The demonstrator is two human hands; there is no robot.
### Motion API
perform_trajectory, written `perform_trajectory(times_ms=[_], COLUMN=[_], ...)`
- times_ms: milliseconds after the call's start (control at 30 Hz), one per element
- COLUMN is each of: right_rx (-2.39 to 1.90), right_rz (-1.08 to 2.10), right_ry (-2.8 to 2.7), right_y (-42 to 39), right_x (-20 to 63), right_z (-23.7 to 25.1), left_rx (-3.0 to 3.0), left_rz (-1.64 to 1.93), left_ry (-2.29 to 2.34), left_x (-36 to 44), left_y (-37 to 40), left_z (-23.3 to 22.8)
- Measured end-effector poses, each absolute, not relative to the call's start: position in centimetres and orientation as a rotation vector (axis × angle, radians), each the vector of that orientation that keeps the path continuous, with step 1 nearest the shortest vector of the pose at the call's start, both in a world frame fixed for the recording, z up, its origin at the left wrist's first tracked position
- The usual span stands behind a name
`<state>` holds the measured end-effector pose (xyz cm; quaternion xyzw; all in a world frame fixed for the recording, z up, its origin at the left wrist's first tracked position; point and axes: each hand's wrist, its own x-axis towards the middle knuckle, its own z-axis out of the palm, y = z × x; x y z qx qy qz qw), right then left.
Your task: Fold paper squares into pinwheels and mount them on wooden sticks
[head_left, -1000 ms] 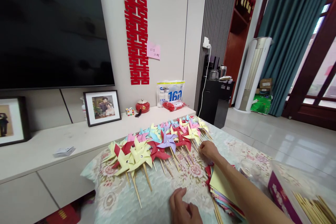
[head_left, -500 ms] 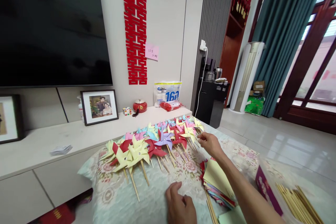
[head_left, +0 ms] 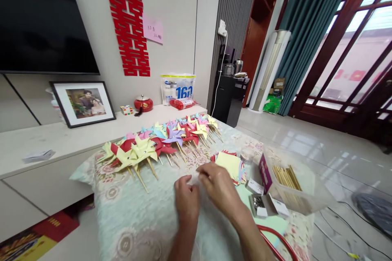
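Note:
My left hand [head_left: 187, 199] is low over the floral tablecloth [head_left: 147, 208], its fingers loosely bent and the thumb apart, with nothing visible in it. Beside it on the right, my right hand [head_left: 217, 184] hovers with half-curled fingers and a gap at the thumb; no object shows there. Beyond both hands lie rows of paper pinwheels [head_left: 174, 135] on wooden sticks, in yellow, red, purple, pink and blue. A stack of coloured paper pieces [head_left: 228, 162], yellow on top, is just past my right hand.
At the right, a clear plastic box [head_left: 306, 200] holds wooden sticks [head_left: 288, 177]. Near it are a small open box of metal fasteners [head_left: 259, 204], pale green paper [head_left: 277, 225] and red handles [head_left: 277, 232]. A framed photo [head_left: 85, 104] stands on the white cabinet [head_left: 70, 142].
My right hand has drawn back from the far-right pinwheels to beside my left hand. The view has shifted right and down, showing the small boxes and red handles.

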<state>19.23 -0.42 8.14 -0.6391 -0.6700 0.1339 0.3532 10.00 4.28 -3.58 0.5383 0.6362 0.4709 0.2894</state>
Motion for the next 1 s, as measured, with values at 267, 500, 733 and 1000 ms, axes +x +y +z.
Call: perform_trajectory(times_ms=[267,500,733,1000], right_rx=[-2.010,-2.260,-2.342,-2.335], right_rz=[-0.102,-0.080,0.006,0.026], right_ry=[-1.393,-1.577,-1.598,-1.597], right_y=[0.0,-0.1,0.0,0.0], right_x=[26.3,26.3,26.8,27.1], right_z=[3.2,2.8,2.2,1.9], left_rx=[1.364,1.375,1.382,1.402], left_rz=[1.150,1.104,1.113,1.140], left_ry=[1.631,1.648,1.650,1.653], left_x=[9.5,9.6,9.6,9.6], left_y=[3.6,3.8,3.7,3.7], left_z=[-2.4,-2.8,-3.0,-3.1])
